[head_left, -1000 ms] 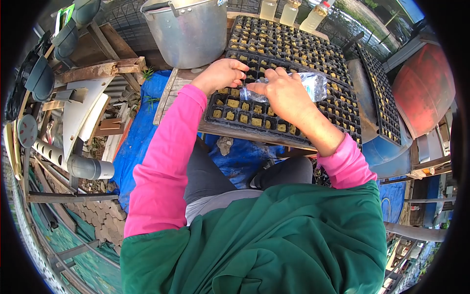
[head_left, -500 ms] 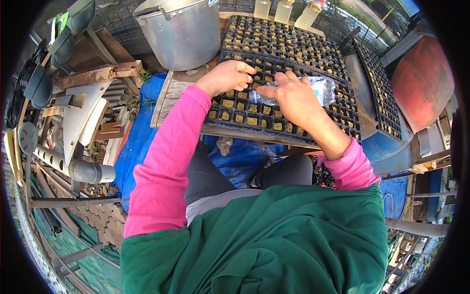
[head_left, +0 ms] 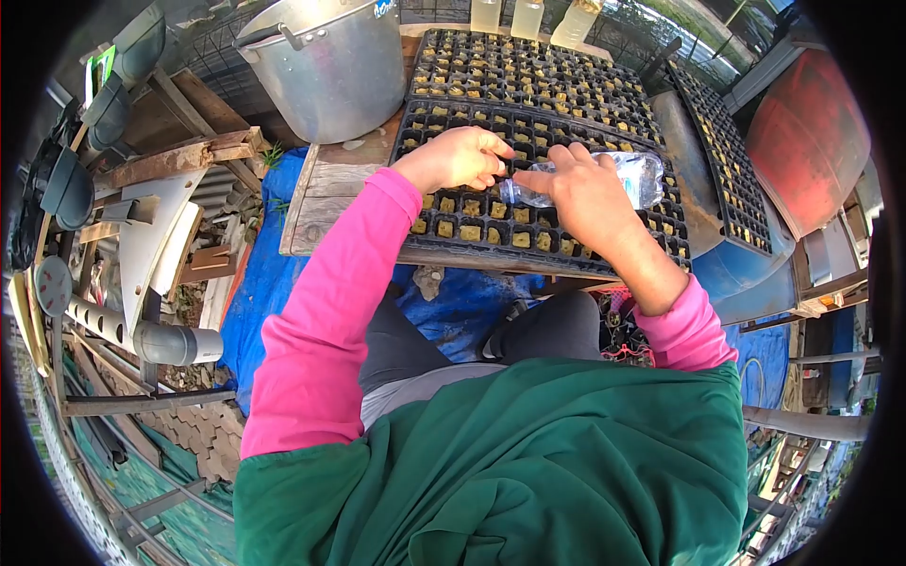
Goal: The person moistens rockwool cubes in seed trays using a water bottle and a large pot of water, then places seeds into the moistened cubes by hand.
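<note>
Farther right now: right hand (head_left: 592,196) around bottle (head_left: 644,179), left hand (head_left: 457,158) curled, any pinch hidden

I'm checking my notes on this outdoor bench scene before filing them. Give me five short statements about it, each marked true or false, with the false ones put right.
1. The metal pot stands on the picture's left side of the black cell trays. True.
2. The right hand holds a clear plastic bottle. True.
3. The left hand is inside the metal pot. False: it is over the black cell trays, apart from the pot.
4. Both long sleeves are yellow. False: they are pink.
5. The bottle's neck points away from the left hand. False: it points towards it.
</note>
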{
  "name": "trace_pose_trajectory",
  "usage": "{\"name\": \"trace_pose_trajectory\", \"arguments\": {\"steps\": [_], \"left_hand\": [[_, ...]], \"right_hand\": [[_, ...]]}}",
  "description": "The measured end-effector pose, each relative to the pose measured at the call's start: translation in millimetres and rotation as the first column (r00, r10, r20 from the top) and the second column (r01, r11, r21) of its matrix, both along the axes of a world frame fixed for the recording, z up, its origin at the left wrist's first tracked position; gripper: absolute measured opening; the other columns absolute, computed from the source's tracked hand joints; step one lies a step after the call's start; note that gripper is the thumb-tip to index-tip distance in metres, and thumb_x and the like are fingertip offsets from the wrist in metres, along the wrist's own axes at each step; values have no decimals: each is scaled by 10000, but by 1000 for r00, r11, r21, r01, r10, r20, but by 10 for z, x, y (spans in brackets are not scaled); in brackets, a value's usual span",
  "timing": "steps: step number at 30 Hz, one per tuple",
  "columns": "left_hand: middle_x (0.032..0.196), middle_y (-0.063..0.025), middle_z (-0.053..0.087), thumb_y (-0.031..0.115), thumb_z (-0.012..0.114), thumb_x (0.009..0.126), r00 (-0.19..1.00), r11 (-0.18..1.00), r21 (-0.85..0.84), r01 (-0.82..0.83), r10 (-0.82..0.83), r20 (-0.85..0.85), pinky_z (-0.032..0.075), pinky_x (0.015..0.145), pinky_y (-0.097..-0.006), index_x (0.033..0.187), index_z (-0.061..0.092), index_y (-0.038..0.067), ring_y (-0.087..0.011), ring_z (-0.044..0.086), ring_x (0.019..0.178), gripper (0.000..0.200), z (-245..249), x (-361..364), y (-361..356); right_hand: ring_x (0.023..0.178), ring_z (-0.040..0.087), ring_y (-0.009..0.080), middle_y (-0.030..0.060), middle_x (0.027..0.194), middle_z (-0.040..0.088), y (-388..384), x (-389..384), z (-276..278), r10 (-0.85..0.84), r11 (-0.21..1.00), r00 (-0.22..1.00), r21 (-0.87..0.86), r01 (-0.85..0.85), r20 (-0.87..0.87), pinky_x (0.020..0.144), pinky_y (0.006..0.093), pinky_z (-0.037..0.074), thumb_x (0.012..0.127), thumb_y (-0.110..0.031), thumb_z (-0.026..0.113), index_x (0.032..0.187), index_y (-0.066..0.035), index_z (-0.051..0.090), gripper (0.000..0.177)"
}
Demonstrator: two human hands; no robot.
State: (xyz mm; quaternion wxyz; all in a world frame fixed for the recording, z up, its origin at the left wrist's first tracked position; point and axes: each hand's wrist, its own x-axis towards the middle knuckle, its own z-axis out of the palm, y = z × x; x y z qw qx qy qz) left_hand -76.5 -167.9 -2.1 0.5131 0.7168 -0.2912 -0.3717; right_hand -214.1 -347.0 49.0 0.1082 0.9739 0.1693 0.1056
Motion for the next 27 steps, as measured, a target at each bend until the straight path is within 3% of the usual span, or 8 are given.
{"name": "trace_pose_trajectory", "arguments": {"steps": [8,27], "left_hand": [[1078,-75,641,111,582,923,997,997,-52,58,-61,-56,538,818,-291,1302,536,-7,-134,623,898,400,-70,-39,-241],[1107,-92,637,92,567,921,987,987,36,157,-159,37,544,845,-311,1302,541,-7,-158,629,929,394,62,-240,-761]], "right_hand": [[1051,549,251,68,1034,570,-167,-120,14,-53,999,998,5,53,-18,832,505,468,867,-173,553,1110,-273,707,304],[1042,550,242,47,1019,581,-572,-406,33,-149,987,988,-61,152,43,834,499,467,862,-190,570,1087,-299,712,288]]}}
